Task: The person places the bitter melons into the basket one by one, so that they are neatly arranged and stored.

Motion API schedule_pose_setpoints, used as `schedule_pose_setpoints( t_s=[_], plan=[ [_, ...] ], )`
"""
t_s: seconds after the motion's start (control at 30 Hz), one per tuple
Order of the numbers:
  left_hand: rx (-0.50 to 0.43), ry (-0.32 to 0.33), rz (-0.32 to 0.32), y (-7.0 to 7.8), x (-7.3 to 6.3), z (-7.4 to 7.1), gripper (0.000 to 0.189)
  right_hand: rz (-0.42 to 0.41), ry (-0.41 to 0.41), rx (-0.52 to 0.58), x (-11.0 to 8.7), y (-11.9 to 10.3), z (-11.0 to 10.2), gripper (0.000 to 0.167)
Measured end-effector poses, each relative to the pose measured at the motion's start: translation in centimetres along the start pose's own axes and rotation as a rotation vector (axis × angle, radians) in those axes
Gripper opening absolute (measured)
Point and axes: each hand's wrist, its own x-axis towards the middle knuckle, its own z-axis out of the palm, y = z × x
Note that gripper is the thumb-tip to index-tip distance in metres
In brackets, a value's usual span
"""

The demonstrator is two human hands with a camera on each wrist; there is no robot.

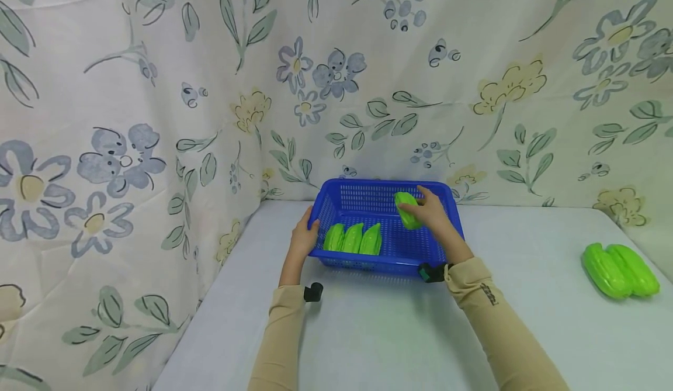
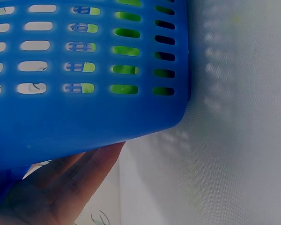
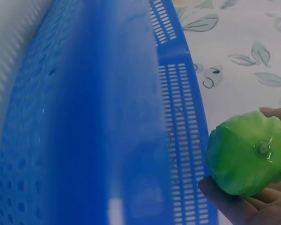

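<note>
A blue plastic basket (image 1: 368,262) with slotted walls stands on the table. At its left end my left hand (image 1: 303,237) grips the rim, thumb on the inner side; the left wrist view shows the fingers (image 2: 91,173) against the outer wall. My right hand (image 1: 433,211) holds a green ridged gourd (image 1: 408,211) over the right part of the basket. Seen end-on in the right wrist view, that gourd (image 3: 248,152) shows a small round nub, with thumb and fingers on opposite sides. Three similar green gourds (image 1: 352,239) lie side by side in the basket's left part.
Two more green gourds (image 1: 620,270) lie together on the white tabletop (image 1: 526,245) at the far right. Behind and to the left hangs a floral cloth (image 1: 378,87), close to the basket's back side. A dark wrist camera (image 1: 432,272) overlaps the basket's front edge.
</note>
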Motion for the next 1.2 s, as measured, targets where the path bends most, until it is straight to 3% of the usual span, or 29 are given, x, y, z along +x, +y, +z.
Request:
schedule_pose_setpoints(
  t_s=[0.57, 1.0, 1.2],
  plan=[
    [0.000, 0.011, 0.010, -0.2, 0.1, 0.1, 0.053, 0.042, -0.060, -0.025, 0.1, 0.2, 1.3, 0.083],
    [-0.010, 0.001, -0.004, -0.2, 0.2, 0.1, 0.053, 0.086, -0.098, -0.105, 0.3, 1.0, 2.4, 0.085],
    [-0.010, -0.001, -0.011, -0.1, 0.1, 0.1, 0.053, 0.143, -0.143, -0.007, 0.0, 1.1, 3.0, 0.086]
  ],
)
